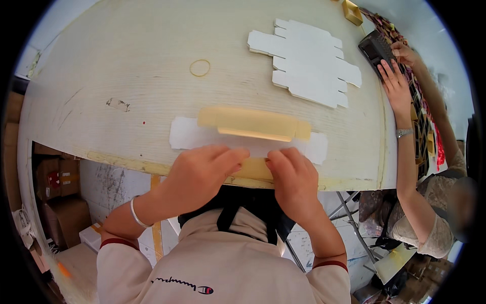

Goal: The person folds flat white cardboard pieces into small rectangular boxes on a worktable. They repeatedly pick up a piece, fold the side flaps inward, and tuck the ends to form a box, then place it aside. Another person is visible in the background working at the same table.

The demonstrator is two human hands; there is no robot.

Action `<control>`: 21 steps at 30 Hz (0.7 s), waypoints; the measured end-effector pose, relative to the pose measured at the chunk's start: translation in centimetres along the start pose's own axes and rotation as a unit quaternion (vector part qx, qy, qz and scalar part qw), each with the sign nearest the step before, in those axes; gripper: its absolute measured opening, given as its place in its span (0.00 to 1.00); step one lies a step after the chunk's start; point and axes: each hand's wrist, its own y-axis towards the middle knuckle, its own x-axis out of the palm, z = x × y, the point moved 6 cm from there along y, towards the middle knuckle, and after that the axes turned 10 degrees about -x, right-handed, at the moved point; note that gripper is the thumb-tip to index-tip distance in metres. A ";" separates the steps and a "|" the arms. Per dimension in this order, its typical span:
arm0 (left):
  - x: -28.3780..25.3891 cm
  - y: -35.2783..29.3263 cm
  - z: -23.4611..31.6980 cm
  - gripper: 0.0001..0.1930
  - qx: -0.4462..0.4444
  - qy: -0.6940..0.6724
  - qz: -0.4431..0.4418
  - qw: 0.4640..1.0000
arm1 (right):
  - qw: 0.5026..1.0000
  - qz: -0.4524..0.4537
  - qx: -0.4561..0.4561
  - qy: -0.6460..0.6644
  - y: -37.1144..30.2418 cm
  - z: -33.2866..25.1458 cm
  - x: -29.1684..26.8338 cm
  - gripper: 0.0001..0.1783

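Observation:
A partly folded cardboard box blank [187,133] lies at the table's near edge, white inside and gold outside. Its far gold side is folded up, slightly blurred. My left hand [202,169] pinches the near gold panel, thumb and fingers together. A short gap away, my right hand [294,175] pinches the same panel near its right end. Fingertips of both hands hide part of that edge. Beyond, toward the right, a stack of flat white box blanks [309,63] rests on the table.
The pale wooden table [101,76] carries a rubber band [199,68] and a small gold box [352,12] at the far right. Another person's hands [397,83] hold a dark keypad device [375,50] by the right edge. Brown cartons [66,202] stand below left.

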 end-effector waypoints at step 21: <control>-2.6 -0.3 2.6 0.15 0.196 0.196 0.139 0.951 | 0.997 -0.058 0.010 0.059 0.7 -0.3 1.1 0.17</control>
